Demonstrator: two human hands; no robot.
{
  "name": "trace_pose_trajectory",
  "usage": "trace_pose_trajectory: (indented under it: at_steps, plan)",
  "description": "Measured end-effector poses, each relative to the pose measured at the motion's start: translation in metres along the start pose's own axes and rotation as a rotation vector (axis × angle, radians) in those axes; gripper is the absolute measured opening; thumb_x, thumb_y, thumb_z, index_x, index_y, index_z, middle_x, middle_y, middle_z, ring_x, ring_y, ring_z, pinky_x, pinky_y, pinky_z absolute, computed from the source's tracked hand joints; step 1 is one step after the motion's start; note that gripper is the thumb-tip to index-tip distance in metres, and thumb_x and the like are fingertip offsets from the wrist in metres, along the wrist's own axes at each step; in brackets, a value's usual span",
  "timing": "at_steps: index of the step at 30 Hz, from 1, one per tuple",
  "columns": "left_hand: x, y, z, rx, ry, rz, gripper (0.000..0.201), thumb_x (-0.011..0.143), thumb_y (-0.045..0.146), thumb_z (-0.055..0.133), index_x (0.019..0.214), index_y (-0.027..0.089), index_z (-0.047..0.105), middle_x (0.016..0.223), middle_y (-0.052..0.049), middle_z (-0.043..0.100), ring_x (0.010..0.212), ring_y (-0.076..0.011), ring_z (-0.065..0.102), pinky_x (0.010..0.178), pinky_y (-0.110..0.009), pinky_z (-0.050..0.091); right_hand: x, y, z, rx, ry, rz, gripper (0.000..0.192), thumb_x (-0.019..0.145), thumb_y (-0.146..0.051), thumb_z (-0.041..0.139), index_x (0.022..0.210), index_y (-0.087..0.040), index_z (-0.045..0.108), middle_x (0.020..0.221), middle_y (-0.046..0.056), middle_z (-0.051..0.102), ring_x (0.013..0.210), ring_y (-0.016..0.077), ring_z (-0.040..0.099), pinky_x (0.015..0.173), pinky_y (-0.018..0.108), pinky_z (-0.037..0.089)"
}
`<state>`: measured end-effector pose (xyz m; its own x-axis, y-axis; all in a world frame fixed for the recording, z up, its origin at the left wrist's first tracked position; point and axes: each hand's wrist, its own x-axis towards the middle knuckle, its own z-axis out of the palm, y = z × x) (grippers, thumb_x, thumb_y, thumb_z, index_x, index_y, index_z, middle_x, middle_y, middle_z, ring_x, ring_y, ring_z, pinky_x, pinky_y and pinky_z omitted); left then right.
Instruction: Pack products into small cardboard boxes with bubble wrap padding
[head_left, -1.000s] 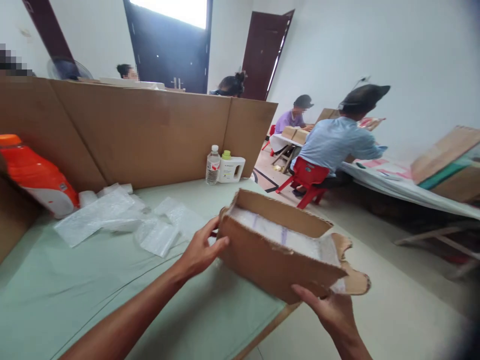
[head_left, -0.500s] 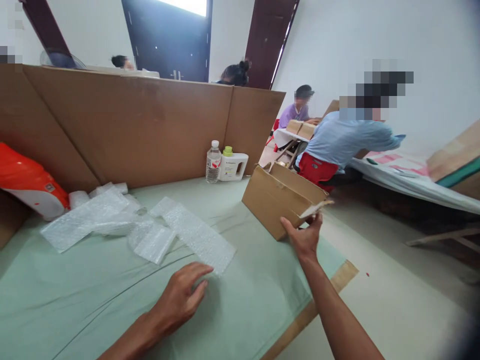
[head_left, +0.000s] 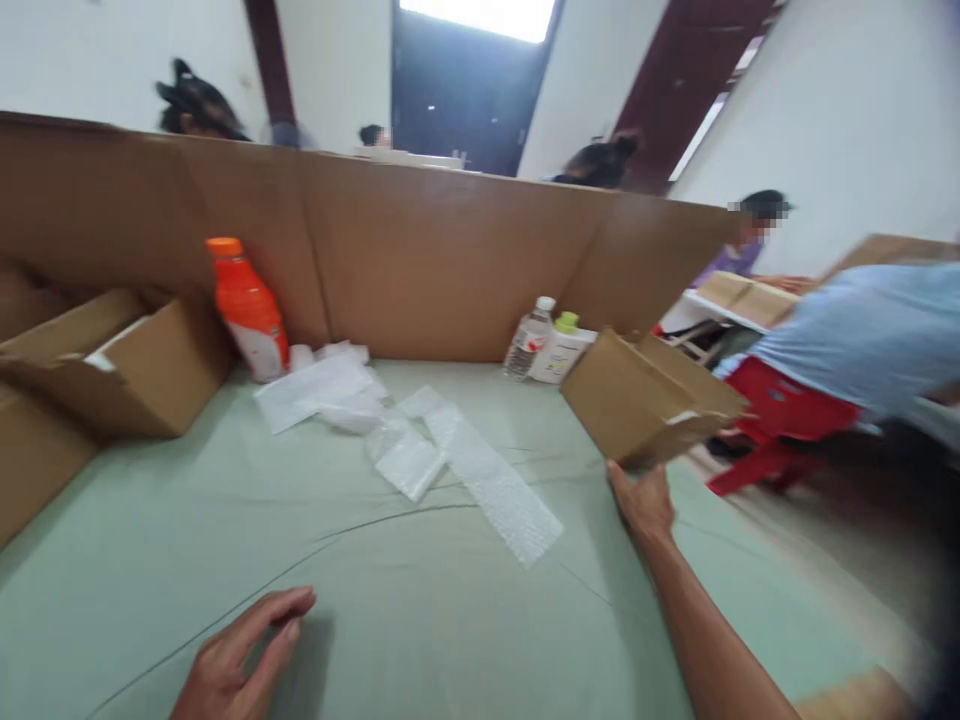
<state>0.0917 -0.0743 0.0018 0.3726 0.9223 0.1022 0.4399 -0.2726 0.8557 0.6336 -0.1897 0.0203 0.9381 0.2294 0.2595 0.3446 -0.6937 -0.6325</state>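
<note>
A person at a cloth-covered table [head_left: 420, 620] reaches the right arm out long and straight, forearm rising from the bottom-right corner, right hand [head_left: 643, 503] palm-up w/ fingers spread under the near lower edge of a brown box [head_left: 649, 398]. The box sits tilted at the table's right side, one corner hanging past the edge, a scrap of white tape on its near end; the hand props it from below, not wrapped round it. Left hand [head_left: 241, 655] lies low at bottom-left, fingers loosely curled and slightly apart, holding nothing, resting on or just above the cloth, can't tell which. Between the hands, strips of bubble wrap [head_left: 480, 478] trail across the cloth toward an orange bottle [head_left: 247, 310] standing upright against the cardboard screen [head_left: 420, 260]. A water bottle [head_left: 529, 340] and a white jug [head_left: 559, 350] stand just behind the box. An open carton [head_left: 120, 365] rests at far left. Other people sit at tables beyond, blurred.
</note>
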Motion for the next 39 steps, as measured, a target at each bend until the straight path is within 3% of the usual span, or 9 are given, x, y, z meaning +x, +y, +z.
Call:
trace_pose_trajectory:
  at_steps: [2, 6, 15, 21, 27, 29, 32, 36, 39]
  plan:
    - [0.001, 0.000, -0.001, -0.009, -0.038, 0.027, 0.030, 0.087, 0.050, 0.061, 0.099, 0.028, 0.078, 0.099, -0.003, 0.080, 0.092, -0.0221, 0.076, 0.077, -0.026, 0.063, -0.021, 0.003, 0.001, -0.029, -0.117, -0.056, 0.062, 0.075, -0.057, 0.051, 0.117, -0.015, 0.063, 0.133, 0.025, 0.058, 0.129, 0.0440, 0.048, 0.105, 0.062, 0.033]
    - [0.008, 0.002, 0.006, -0.030, -0.082, 0.115, 0.026, 0.092, 0.038, 0.055, 0.099, 0.024, 0.076, 0.096, -0.006, 0.079, 0.088, -0.0189, 0.074, 0.078, -0.025, 0.061, -0.047, -0.011, 0.012, -0.041, -0.283, -0.170, 0.055, 0.073, -0.065, 0.044, 0.096, -0.021, 0.069, 0.122, 0.018, 0.067, 0.122, 0.0402, 0.055, 0.105, 0.058, 0.037]
    - [0.012, -0.005, 0.018, -0.044, -0.007, 0.321, 0.020, 0.090, 0.020, 0.051, 0.095, 0.021, 0.070, 0.086, -0.006, 0.076, 0.079, -0.0187, 0.070, 0.074, -0.030, 0.056, -0.104, -0.121, 0.083, 0.109, -0.533, -0.430, 0.038, 0.060, -0.061, 0.065, 0.055, -0.024, 0.061, 0.111, 0.010, 0.073, 0.109, 0.0344, 0.064, 0.093, 0.044, 0.047]
    - [0.016, -0.005, 0.023, -0.026, 0.047, 0.391, 0.021, 0.085, 0.014, 0.048, 0.095, 0.021, 0.066, 0.081, -0.006, 0.074, 0.072, -0.0206, 0.068, 0.068, -0.033, 0.051, -0.130, -0.217, 0.135, 0.340, -0.613, -0.484, 0.064, 0.078, -0.074, 0.046, 0.084, -0.016, 0.071, 0.085, 0.010, 0.074, 0.078, 0.0261, 0.067, 0.069, 0.035, 0.051]
    - [0.014, -0.012, 0.027, -0.081, 0.079, 0.461, 0.023, 0.083, 0.013, 0.049, 0.097, 0.020, 0.065, 0.081, -0.006, 0.073, 0.073, -0.0203, 0.067, 0.066, -0.033, 0.054, -0.165, -0.294, 0.202, 0.361, -0.647, -0.631, 0.073, 0.076, -0.075, 0.052, 0.114, -0.015, 0.068, 0.122, 0.014, 0.069, 0.111, 0.0301, 0.061, 0.095, 0.041, 0.047]
    - [0.019, -0.015, 0.013, -0.099, 0.132, 0.489, 0.027, 0.084, 0.012, 0.049, 0.104, 0.020, 0.066, 0.094, -0.008, 0.074, 0.085, -0.0200, 0.069, 0.074, -0.032, 0.057, -0.180, -0.298, 0.219, 0.320, -0.639, -0.664, 0.069, 0.074, -0.071, 0.058, 0.113, -0.015, 0.068, 0.127, 0.017, 0.067, 0.119, 0.0328, 0.057, 0.103, 0.047, 0.040]
    - [0.046, -0.018, -0.034, 0.063, 0.329, 0.435, 0.031, 0.087, 0.011, 0.051, 0.112, 0.023, 0.067, 0.117, -0.011, 0.070, 0.107, -0.0216, 0.066, 0.090, -0.035, 0.057, -0.195, -0.289, 0.233, 0.286, -0.601, -0.700, 0.061, 0.078, -0.065, 0.057, 0.114, -0.016, 0.067, 0.134, 0.018, 0.063, 0.127, 0.0341, 0.050, 0.110, 0.051, 0.031]
    - [0.125, -0.010, -0.120, 0.360, 0.641, 0.373, 0.031, 0.089, 0.016, 0.052, 0.117, 0.020, 0.065, 0.129, -0.014, 0.063, 0.120, -0.0266, 0.059, 0.103, -0.046, 0.049, -0.194, -0.278, 0.241, 0.300, -0.552, -0.726, 0.059, 0.080, -0.060, 0.053, 0.115, -0.014, 0.065, 0.133, 0.020, 0.062, 0.127, 0.0347, 0.050, 0.109, 0.051, 0.032]
    - [0.198, 0.002, -0.170, 0.534, 0.718, 0.336, 0.043, 0.085, 0.015, 0.053, 0.128, 0.016, 0.059, 0.137, -0.015, 0.058, 0.133, -0.0288, 0.049, 0.112, -0.047, 0.039, -0.187, -0.275, 0.245, 0.339, -0.518, -0.726, 0.057, 0.081, -0.058, 0.050, 0.115, -0.015, 0.065, 0.127, 0.019, 0.066, 0.119, 0.0336, 0.055, 0.106, 0.051, 0.037]
